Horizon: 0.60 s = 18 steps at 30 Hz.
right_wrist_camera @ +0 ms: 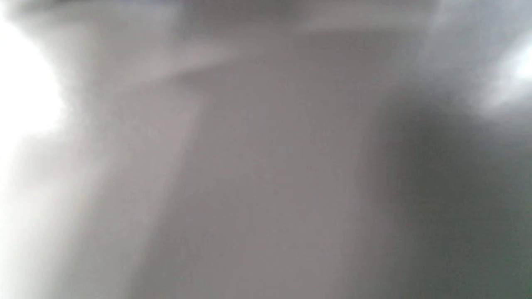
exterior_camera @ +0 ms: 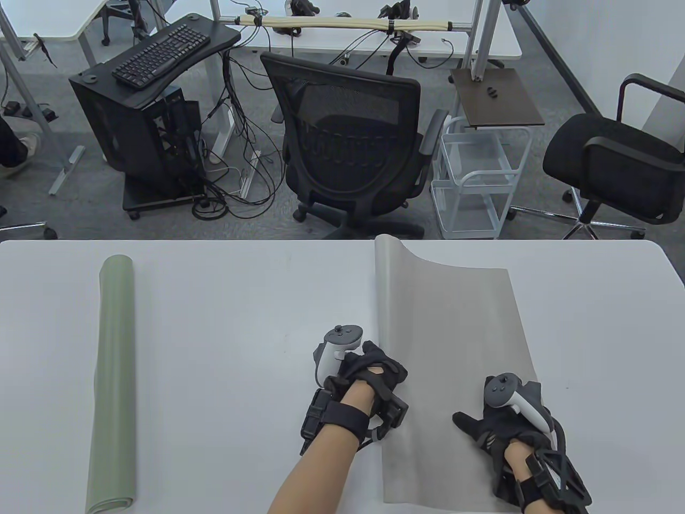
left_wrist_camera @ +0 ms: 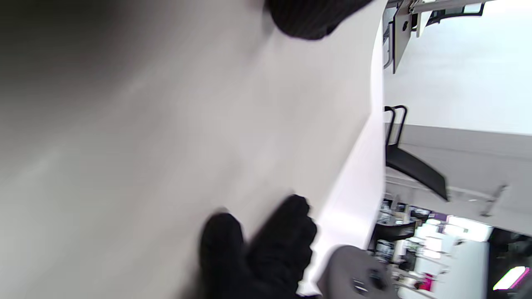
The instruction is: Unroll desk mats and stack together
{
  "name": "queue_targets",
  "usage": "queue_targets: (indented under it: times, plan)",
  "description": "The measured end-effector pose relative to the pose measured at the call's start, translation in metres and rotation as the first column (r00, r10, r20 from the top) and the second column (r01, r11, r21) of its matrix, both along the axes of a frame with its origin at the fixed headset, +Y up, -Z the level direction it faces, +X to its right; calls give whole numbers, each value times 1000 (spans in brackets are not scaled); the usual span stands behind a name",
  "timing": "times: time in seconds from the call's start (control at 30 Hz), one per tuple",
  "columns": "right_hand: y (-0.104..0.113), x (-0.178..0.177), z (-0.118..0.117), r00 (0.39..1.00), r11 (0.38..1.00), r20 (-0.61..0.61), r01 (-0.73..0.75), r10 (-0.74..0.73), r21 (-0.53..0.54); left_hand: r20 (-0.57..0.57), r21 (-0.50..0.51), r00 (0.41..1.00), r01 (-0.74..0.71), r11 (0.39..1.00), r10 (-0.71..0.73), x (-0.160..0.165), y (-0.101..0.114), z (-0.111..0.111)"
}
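Table view — left hand and right hand flat on grey mat | green mat rolled

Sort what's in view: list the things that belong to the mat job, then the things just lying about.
Job: grey mat, mostly unrolled under left hand and right hand; green mat, rolled up.
Lying about: mesh office chair, keyboard, wire cart.
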State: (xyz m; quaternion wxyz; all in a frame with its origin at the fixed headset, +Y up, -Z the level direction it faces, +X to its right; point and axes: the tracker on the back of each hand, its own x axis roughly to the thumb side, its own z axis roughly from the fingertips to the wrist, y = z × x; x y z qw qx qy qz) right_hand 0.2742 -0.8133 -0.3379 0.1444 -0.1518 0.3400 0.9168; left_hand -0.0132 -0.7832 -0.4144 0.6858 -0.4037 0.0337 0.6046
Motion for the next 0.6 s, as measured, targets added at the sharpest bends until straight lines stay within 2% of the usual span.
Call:
queue_targets:
  times: [0.07, 0.17, 0.37, 0.6]
  plan:
    - [0, 0, -1, 1000, 1000, 8, 4, -4, -13, -60, -9, 998, -17, 1000, 16, -4, 0, 2]
    - [1, -1, -3, 1000, 999, 8, -1, 2, -43, -68, 13, 998, -12, 1000, 13, -5, -1, 5]
    - [2, -1, -4, 1000, 998, 11, -2, 3, -71, -41, 33, 985, -165, 986, 166, -3, -8, 7]
    - [2, -1, -4, 1000, 998, 17, 9, -8, -67, -83, 20, 976, -199, 980, 200, -35, -23, 6]
